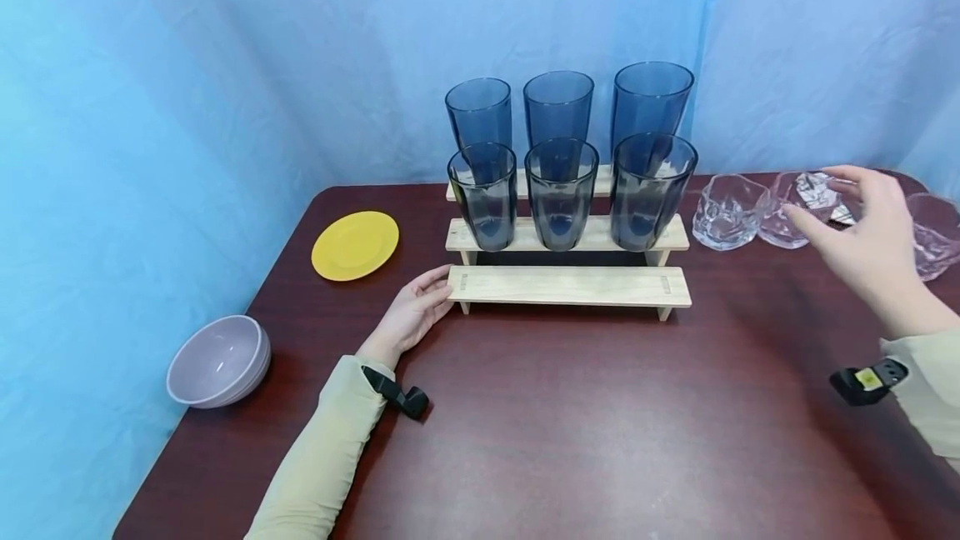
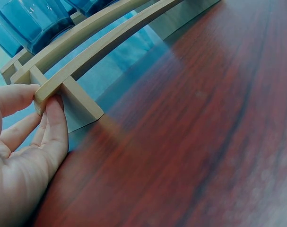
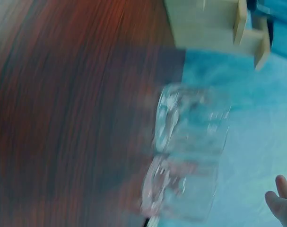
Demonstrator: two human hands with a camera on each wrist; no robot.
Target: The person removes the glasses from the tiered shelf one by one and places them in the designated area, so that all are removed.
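Observation:
My left hand (image 1: 412, 311) pinches the left end of the lowest board of a pale wooden tiered rack (image 1: 570, 284). In the left wrist view the thumb lies on top of the board (image 2: 63, 85) and fingers reach underneath. Blue-grey glasses (image 1: 487, 211) stand upright in two rows on the upper tiers. On the right, my right hand (image 1: 873, 236) is raised near the clear wavy glasses, thumb and fingers spread, holding nothing. Two of these, one clear glass (image 1: 727, 215) and one pinkish glass (image 1: 783, 227), stand side by side. The right wrist view shows the fingers (image 3: 286, 203) apart from both.
Another pinkish clear glass (image 1: 933, 240) stands at the far right, partly out of frame. A black-and-white patterned thing (image 1: 817, 190) is partly hidden behind the right hand. At left are a yellow plate (image 1: 355, 246) and a lilac bowl (image 1: 219, 361). Blue cloth (image 1: 360, 48) hangs behind the table.

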